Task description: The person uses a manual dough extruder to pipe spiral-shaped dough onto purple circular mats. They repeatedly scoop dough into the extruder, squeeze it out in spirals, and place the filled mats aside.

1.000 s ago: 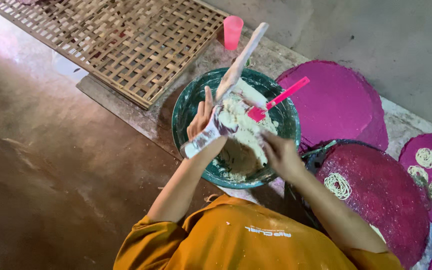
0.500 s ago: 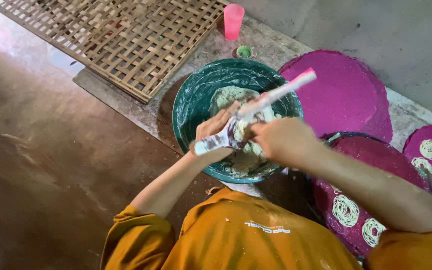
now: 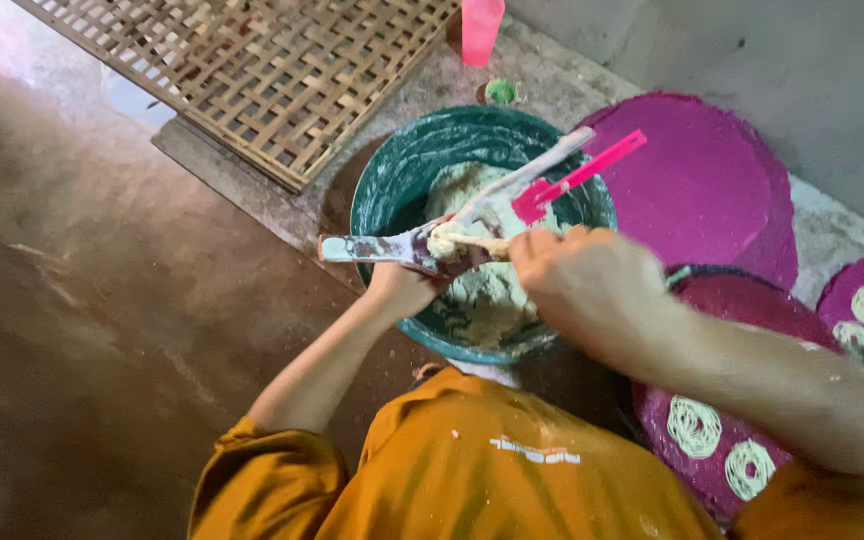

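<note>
A smooth brown floor [image 3: 82,330] meets a rough grey slab at the wall, and on that slab stands a round teal basin [image 3: 392,180], its inner wall smeared white, holding a lumpy pale dough [image 3: 482,300]; beyond the basin lies a woven bamboo lattice tray [image 3: 252,70], with a pink plastic cup [image 3: 480,28] and a small green cap [image 3: 500,92] just past its far rim; to the right of the basin sit flat round magenta mats [image 3: 702,180], the nearer ones bearing coiled noodle rounds [image 3: 694,426]. Over the basin's near edge the left hand [image 3: 402,285] is closed around a dough-caked tube-shaped press [image 3: 382,248] lying level; the right hand [image 3: 577,285] is clenched beside it, though what it grips is blurred; a pink spatula [image 3: 577,180] slants above the dough.
</note>
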